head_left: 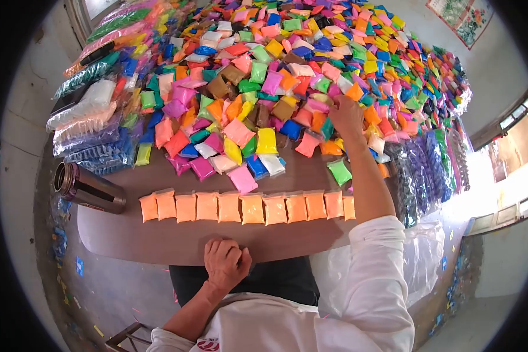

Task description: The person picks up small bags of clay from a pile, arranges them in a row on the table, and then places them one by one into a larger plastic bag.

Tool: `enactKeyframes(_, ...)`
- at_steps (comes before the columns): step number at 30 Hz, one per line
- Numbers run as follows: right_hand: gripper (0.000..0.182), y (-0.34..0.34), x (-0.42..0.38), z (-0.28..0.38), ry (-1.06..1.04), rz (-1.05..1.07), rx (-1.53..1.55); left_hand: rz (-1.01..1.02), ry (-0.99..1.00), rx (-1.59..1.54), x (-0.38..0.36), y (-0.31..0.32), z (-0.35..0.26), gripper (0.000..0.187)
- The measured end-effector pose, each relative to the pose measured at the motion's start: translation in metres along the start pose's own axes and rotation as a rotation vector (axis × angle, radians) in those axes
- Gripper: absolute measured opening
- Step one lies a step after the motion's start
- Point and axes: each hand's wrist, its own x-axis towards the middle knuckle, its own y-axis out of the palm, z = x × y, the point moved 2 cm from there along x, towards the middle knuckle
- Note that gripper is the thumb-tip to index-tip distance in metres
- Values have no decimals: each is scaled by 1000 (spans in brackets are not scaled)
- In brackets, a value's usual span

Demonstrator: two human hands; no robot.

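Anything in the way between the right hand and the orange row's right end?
Yes: the pile's front packets, then a green packet on the table, lie between right hand and row. The forearm hides part.

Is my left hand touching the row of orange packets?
No, the left hand is at the table edge, apart from the orange packets.
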Motion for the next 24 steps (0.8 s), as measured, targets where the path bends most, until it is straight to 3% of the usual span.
enactKeyframes(1, 16, -3, -3, 9, -67, -117, -44, -2, 1, -4, 0, 0, 0, 17)
enactKeyframes(4, 18, 2, -12, 49, -102, 5, 289, -10, 5, -4, 0, 2, 1, 17)
enactKeyframes(6, 22, 32, -15, 63, -262, 350, 394, -6, 6, -4, 0, 3, -1, 17)
enactKeyframes(9, 31, 60, -19, 76, -335, 359, 448, 9, 1, -1, 0, 0, 1, 17)
enactKeyframes(12, 40, 46, -10, 73, -74, 336, 603, 4, -6, -17, -1, 0, 1, 18)
enactKeyframes(13, 53, 58, -3, 61, -18, 457, 651, -5, -10, -26, -1, 1, 1, 19)
enactKeyframes(15, 53, 68, 9, 51, -99, 299, 1041, -15, -12, -32, -1, 1, 1, 20)
enactKeyframes(17, 51, 65, 14, 34, 57, 254, 1270, -16, -7, -31, 0, 1, 0, 20)
enactKeyframes(19, 48, 18, 15, 39, 453, 335, 1326, -16, 1, -33, 0, 2, 0, 20)
enactKeyframes(24, 43, 30, 16, 25, 219, 709, 940, -15, -2, -35, -1, 2, 1, 19)
